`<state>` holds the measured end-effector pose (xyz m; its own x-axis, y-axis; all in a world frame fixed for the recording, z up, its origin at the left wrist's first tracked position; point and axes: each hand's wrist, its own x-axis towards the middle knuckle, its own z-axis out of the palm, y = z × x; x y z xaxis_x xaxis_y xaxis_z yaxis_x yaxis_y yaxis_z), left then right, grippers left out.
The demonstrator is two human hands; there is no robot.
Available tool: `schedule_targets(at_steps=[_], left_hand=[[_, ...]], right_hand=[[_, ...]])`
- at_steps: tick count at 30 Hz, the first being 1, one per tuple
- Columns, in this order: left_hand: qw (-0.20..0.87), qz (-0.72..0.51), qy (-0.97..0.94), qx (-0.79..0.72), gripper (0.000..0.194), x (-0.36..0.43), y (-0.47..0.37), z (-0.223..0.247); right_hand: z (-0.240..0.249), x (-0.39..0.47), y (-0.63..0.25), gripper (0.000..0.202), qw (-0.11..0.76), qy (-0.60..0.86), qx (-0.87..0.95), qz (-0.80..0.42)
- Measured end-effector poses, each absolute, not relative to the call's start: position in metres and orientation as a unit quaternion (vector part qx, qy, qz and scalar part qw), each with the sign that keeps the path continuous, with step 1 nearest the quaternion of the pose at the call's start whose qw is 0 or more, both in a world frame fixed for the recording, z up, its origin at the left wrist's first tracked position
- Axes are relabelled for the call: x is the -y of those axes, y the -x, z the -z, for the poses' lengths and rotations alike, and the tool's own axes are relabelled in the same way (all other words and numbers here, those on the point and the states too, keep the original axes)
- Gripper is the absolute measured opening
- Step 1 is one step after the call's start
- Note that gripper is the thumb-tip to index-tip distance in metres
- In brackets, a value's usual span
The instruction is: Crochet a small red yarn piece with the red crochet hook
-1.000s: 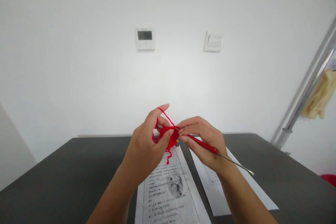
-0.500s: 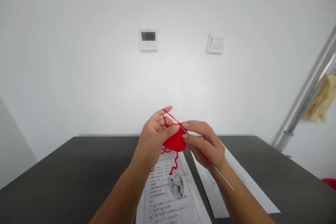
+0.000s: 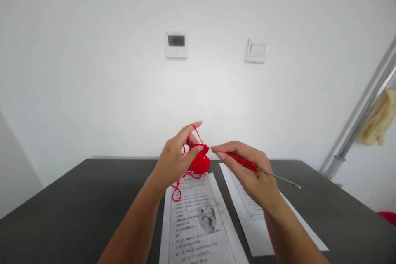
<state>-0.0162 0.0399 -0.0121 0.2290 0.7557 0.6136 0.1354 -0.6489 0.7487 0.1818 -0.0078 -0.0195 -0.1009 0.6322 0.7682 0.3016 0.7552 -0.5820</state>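
- Left hand [image 3: 175,159], center of frame: thumb and fingers pinch the red crocheted piece [image 3: 200,166] at its upper edge; the index finger is raised, with 1 strand of red yarn [image 3: 198,135] running from it down to the piece.
- Right hand [image 3: 253,169], right of center: fingers grip the red-handled crochet hook [image 3: 243,161] like a pen. The tip meets the piece's upper right edge; the metal rear end points toward the lower right of the frame.
- Loose yarn loops [image 3: 177,201] hang below the left hand, in front of the left printed sheet [image 3: 188,251].
- 2 printed sheets lie on the dark table [image 3: 77,206], lower center; the right forearm partly covers the right printed sheet [image 3: 258,239].
- Wall, upper center: 1 thermostat [image 3: 176,51] and, to its right, 1 light switch [image 3: 257,50].
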Motion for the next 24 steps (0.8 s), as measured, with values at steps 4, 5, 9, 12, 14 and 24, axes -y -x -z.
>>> schedule_targets(at_steps=[4, 5, 9, 12, 14, 24], left_hand=[[0.359, -0.528, -0.718, -0.277, 0.046, -0.048, 0.017, 0.017], [0.382, -0.527, -0.71, -0.269, 0.045, -0.049, 0.017, 0.018], [0.491, -0.519, -0.658, -0.236, 0.052, -0.049, 0.016, 0.017], [0.575, -0.485, -0.624, -0.209, 0.057, -0.045, 0.017, 0.015], [0.611, -0.466, -0.608, -0.198, 0.058, -0.042, 0.018, 0.013], [0.613, -0.471, -0.606, -0.191, 0.048, -0.036, 0.018, 0.008]], right_hand=[[0.015, 0.01, -0.194, 0.01, 0.578, 0.333, 0.709, -0.231], [0.015, 0.008, -0.196, 0.01, 0.584, 0.327, 0.696, -0.259], [0.019, -0.003, -0.197, 0.013, 0.615, 0.258, 0.647, -0.37], [0.024, -0.01, -0.189, 0.004, 0.638, 0.188, 0.654, -0.359], [0.027, -0.012, -0.185, 0.009, 0.65, 0.154, 0.69, -0.279], [0.025, -0.008, -0.182, 0.033, 0.569, 0.123, 0.812, -0.04]])
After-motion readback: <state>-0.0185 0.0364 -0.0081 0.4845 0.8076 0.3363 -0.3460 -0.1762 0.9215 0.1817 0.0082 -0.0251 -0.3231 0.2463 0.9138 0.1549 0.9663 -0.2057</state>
